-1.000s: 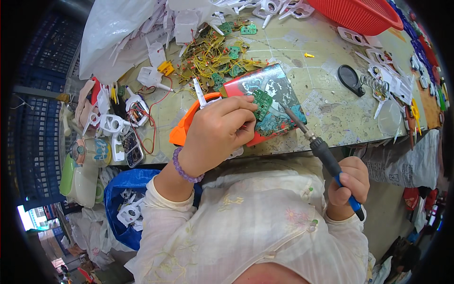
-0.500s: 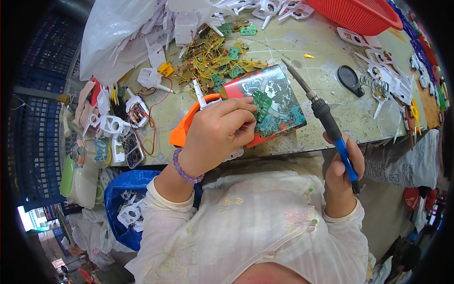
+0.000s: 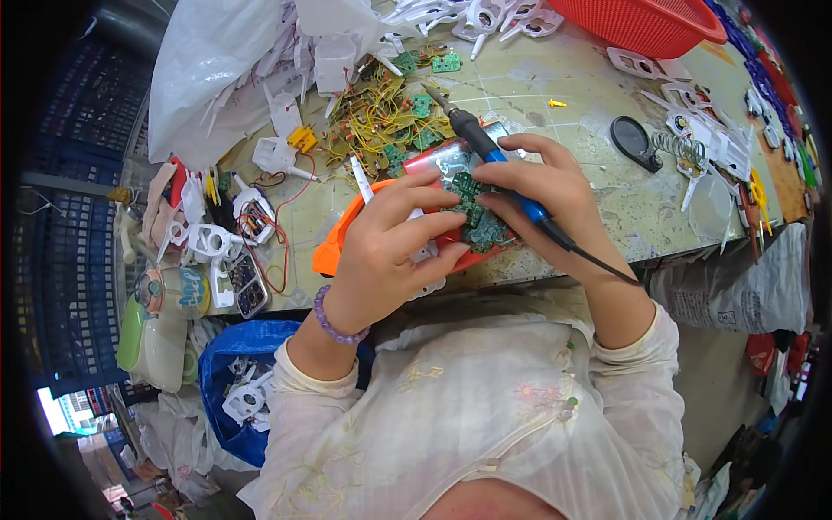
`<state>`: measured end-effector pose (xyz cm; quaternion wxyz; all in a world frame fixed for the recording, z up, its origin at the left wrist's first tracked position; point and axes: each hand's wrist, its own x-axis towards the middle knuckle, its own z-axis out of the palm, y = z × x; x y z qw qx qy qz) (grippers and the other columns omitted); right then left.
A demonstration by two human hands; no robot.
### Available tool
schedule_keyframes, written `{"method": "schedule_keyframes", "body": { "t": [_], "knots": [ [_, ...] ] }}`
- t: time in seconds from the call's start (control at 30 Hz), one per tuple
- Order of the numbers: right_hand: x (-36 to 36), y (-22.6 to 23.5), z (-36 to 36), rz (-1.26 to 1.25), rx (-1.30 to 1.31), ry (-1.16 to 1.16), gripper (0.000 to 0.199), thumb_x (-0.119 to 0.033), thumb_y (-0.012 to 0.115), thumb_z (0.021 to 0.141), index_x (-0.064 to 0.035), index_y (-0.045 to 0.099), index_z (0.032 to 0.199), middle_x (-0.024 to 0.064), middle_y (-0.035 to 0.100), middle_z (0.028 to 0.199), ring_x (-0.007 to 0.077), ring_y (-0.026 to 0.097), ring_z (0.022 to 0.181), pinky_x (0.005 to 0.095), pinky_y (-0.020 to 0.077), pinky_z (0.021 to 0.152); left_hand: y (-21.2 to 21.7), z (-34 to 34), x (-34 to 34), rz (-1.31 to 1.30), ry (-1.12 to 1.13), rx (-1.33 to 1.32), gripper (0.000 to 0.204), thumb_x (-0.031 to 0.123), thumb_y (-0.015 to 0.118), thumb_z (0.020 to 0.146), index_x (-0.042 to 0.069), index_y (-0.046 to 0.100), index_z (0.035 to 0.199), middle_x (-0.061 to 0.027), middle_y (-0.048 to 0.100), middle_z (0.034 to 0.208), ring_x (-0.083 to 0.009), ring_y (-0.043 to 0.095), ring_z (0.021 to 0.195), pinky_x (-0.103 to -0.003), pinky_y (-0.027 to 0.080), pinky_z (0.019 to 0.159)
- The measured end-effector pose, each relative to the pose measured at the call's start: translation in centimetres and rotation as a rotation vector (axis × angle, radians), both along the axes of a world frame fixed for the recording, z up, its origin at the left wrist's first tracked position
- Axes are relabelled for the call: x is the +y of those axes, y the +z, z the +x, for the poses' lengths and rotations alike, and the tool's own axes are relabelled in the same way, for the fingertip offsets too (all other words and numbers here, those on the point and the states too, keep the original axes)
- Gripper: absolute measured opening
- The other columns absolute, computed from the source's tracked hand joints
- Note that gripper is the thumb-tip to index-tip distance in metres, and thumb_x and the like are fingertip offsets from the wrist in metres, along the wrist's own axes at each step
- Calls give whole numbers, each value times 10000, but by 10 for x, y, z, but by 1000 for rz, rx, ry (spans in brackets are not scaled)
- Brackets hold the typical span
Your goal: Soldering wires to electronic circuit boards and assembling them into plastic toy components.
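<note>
A small green circuit board (image 3: 468, 198) is between my two hands, above a red and teal booklet (image 3: 511, 236). My left hand (image 3: 386, 230), with a purple bead bracelet, has its fingertips at the board's left edge, the thumb standing apart. My right hand (image 3: 559, 195) keeps a soldering iron (image 3: 492, 154) with a blue and black handle lying across its fingers. Its thumb and fingertips touch the board's right edge. The iron's tip points to the far left, toward a heap of wired circuit boards (image 3: 381, 117). Beside my left hand lies an orange object (image 3: 334, 238), partly hidden.
White plastic parts and a plastic bag (image 3: 208, 78) fill the far left. A red basket (image 3: 646, 26) is at the far right, with a black ring-shaped part (image 3: 635, 143) and a metal spring (image 3: 679, 147) nearer. A blue bag (image 3: 221, 368) of white parts hangs below the table edge.
My right hand has come in from the right to the board, and the iron has swung so its tip lies farther left. My left fingers have spread from their pinch on the board.
</note>
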<state>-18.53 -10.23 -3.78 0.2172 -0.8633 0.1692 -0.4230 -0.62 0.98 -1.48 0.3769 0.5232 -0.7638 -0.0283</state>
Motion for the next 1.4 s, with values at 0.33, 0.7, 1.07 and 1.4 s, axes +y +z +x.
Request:
{"method": "schedule_keyframes", "body": {
  "t": [0.33, 0.7, 1.07, 1.4],
  "knots": [
    [1, 1, 5, 0, 24, -34, 255, -123, 733, 705, -142, 673, 952, 43, 648, 898, 266, 579, 948, 420, 401, 858, 2, 15, 16, 252, 21, 256, 140, 92, 726, 725, 60, 691, 857, -68, 627, 986, -241, 564, 975, -381, 397, 923],
    [5, 3, 7, -1, 3, -65, 254, -123, 740, 692, -144, 670, 935, 45, 632, 851, 235, 578, 886, 413, 395, 842, -6, 3, 24, 481, 128, 892, 115, 61, 681, 819, 8, 648, 916, -36, 629, 910, -120, 571, 886, -278, 444, 824],
    [8, 4, 11, -87, 6, -38, 277, -99, 741, 669, -162, 656, 925, -6, 622, 806, 207, 576, 838, 424, 374, 863, -7, -3, 7, 136, 324, 249, 102, 46, 713, 690, 27, 673, 782, -49, 620, 794, -205, 580, 763, -321, 459, 677],
    [7, -1, 11, -110, 10, -51, 285, -98, 736, 666, -156, 649, 932, -6, 628, 782, 205, 584, 826, 432, 376, 863, 24, -17, -5, 395, 176, 249, 70, 28, 671, 688, 22, 623, 738, -75, 616, 789, -221, 581, 756, -328, 443, 709]
  ]
}}
